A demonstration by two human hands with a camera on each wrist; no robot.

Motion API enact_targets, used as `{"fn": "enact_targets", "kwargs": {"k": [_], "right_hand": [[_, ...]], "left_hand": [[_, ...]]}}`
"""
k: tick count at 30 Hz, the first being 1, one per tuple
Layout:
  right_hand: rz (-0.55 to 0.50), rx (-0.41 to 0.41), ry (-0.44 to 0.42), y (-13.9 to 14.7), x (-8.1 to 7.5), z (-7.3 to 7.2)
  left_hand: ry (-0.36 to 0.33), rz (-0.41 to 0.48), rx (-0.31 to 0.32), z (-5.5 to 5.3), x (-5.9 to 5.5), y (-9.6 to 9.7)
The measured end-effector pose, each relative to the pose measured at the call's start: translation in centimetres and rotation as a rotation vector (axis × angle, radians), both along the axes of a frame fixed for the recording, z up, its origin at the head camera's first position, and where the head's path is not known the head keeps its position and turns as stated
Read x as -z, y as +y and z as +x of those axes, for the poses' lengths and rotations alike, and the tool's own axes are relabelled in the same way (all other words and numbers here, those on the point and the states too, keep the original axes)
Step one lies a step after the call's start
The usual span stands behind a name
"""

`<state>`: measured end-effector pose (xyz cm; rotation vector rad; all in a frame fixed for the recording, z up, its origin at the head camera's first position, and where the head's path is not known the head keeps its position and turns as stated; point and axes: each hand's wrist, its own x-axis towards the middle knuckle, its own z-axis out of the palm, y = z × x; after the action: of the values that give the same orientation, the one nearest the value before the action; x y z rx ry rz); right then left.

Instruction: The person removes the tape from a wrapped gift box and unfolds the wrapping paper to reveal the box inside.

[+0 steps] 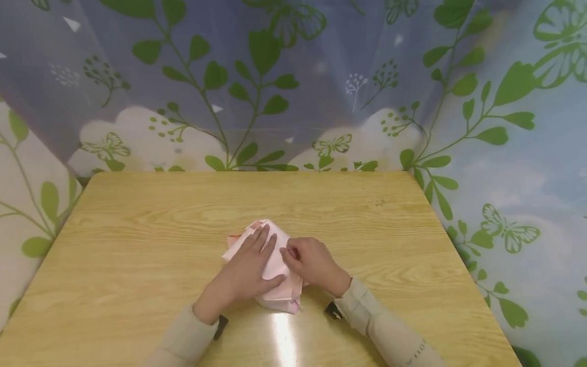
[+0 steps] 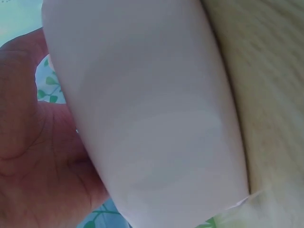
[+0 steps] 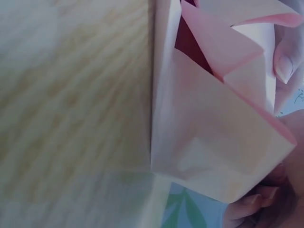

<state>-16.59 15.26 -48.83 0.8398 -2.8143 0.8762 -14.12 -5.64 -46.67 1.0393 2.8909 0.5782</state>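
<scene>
A bundle wrapped in pale pink paper (image 1: 277, 262) lies on the table, its faces creased into flat sides. Across its top my left hand (image 1: 243, 271) rests with fingers spread and straight, thumb out to the side. My right hand (image 1: 317, 262) is at the bundle's right edge, fingers curled, thumb and index pinching at the paper there. In the right wrist view the end of the paper (image 3: 213, 128) shows folded flaps with a darker pink inside. A smooth side of the paper (image 2: 147, 114) fills the left wrist view. What the paper encloses is hidden.
The wood-grain table (image 1: 151, 219) reaches back to a curtain (image 1: 293, 102) printed with leaves and butterflies, which also runs along both sides. Dark straps (image 1: 334, 310) sit at the sleeve cuffs. A bright reflection lies on the tabletop near the bundle.
</scene>
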Motion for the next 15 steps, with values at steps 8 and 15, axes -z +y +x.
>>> {"fn": "enact_targets", "kwargs": {"k": [8,15], "right_hand": [[-0.014,-0.006,0.016,-0.06,0.18,-0.03],[-0.028,-0.021,0.019,0.00,0.28,-0.11]], "left_hand": [[-0.025,-0.015,0.001,-0.23,-0.23,-0.04],[-0.044,-0.003,-0.001,-0.28,-0.31,-0.12]]}}
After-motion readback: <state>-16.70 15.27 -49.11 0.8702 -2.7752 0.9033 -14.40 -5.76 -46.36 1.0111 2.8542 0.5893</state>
